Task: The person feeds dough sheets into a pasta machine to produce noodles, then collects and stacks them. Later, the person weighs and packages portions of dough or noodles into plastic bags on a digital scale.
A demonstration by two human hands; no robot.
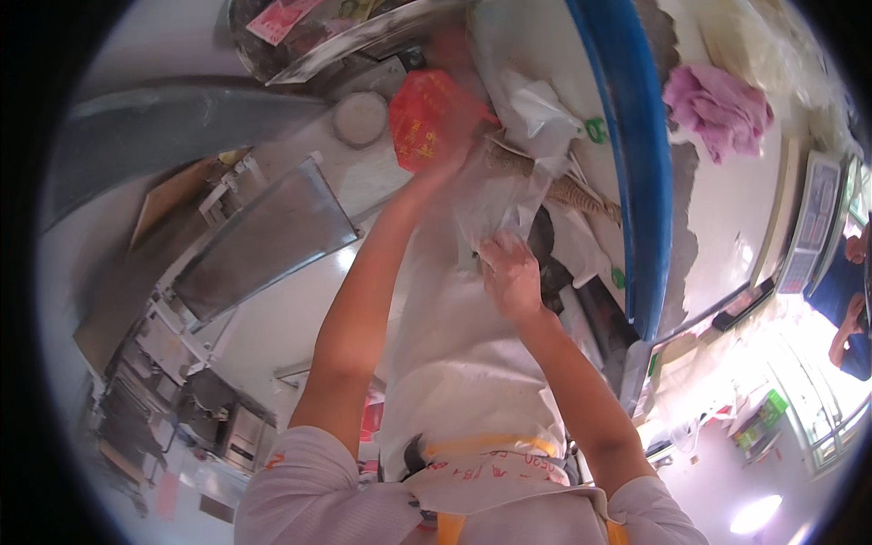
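My left hand (451,150) is smeared by motion beside a red octagonal package (420,118) with yellow print, at the upper middle; I cannot make out its fingers. My right hand (510,272) is closed on a crumpled clear plastic bag (509,209), held in front of my white apron (463,372). Just right of the bag lie a patterned tan item (581,200) and white plastic bags with green parts (545,107). A pale round object (360,120) sits left of the red package.
A long blue curved edge (640,182) runs along my right, with a pink cloth (718,109) and a scale (808,227) beyond. Metal trays (263,236) are at left. A tray with banknotes (282,18) is at top. A person in dark blue (836,300) is at far right.
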